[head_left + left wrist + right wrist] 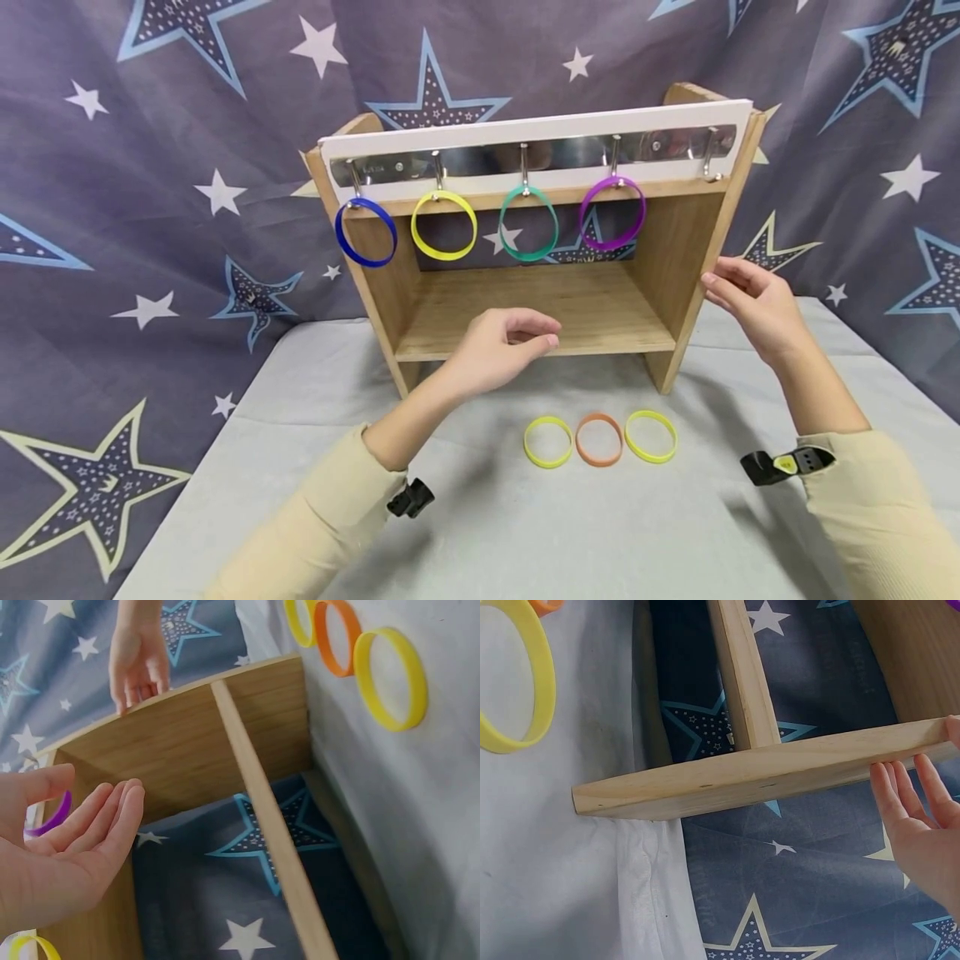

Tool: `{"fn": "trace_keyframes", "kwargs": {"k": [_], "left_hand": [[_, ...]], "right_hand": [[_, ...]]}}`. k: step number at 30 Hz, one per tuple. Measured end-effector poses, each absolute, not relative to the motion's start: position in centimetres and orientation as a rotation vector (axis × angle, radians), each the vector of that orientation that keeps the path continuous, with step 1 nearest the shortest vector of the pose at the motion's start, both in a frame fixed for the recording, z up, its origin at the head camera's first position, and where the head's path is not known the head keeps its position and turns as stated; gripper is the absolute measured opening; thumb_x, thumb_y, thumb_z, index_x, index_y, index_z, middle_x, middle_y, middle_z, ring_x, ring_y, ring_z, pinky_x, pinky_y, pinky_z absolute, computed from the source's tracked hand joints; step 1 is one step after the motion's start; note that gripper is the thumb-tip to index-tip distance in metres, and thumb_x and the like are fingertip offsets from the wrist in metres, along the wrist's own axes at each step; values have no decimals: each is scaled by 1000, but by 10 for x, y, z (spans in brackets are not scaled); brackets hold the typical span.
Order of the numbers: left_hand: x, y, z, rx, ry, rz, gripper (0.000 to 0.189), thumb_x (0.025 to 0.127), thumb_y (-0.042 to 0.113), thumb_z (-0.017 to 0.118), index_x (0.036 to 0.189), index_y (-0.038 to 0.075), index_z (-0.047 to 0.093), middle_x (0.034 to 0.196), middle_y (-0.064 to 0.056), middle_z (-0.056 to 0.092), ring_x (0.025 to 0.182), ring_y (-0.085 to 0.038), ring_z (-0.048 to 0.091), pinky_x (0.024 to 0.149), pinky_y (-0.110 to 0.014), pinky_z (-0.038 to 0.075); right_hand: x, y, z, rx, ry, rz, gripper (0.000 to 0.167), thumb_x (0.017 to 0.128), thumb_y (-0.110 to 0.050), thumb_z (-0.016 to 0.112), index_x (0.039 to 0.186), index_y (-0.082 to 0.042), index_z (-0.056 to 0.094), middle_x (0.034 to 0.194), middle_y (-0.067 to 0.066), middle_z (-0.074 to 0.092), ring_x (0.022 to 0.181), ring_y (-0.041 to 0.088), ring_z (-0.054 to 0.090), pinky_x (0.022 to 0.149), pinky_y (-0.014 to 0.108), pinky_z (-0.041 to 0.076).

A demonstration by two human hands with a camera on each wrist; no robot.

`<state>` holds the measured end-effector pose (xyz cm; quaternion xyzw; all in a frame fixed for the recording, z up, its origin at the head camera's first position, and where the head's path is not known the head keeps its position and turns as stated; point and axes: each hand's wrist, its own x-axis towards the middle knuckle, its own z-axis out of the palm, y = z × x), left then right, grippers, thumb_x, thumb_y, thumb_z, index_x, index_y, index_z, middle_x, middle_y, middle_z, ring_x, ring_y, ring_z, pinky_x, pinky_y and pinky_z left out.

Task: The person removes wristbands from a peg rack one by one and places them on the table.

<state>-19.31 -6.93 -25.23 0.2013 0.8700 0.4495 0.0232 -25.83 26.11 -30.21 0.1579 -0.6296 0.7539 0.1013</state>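
My left hand [498,350] is held in front of the wooden shelf [540,304], fingers loosely bent and nothing between them. At the shelf's right side panel [780,776], my right hand [761,312] touches the wood. Its fingertips lie against the outer face, with the thumb at the front edge. A blue wristband [341,237], a yellow wristband [415,233], a teal wristband [556,229] and a purple wristband [642,217] hang from metal hooks. On the table, an orange wristband [599,463] lies between two yellow wristbands, one left [547,465] and one right [651,459].
A metal hook rail [570,156] runs along a white board at the shelf's top, its rightmost hook [708,154] at the far end. Light grey cloth [600,533] covers the table. A dark star-patterned curtain [150,250] hangs behind and on both sides.
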Motion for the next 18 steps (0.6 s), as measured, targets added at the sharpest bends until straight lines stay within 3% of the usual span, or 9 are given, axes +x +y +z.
{"fn": "trace_keyframes", "kwargs": {"k": [18], "left_hand": [[-201,-61,-217,752,2720,1420,27,92,18,62,116,7,67,111,-7,73,101,-16,68,90,-26,56]], "right_hand": [[-259,262,-302,469,-1853,2251,23,90,3,60,101,-17,65,90,-9,65,83,-1,65,77,10,57]]}}
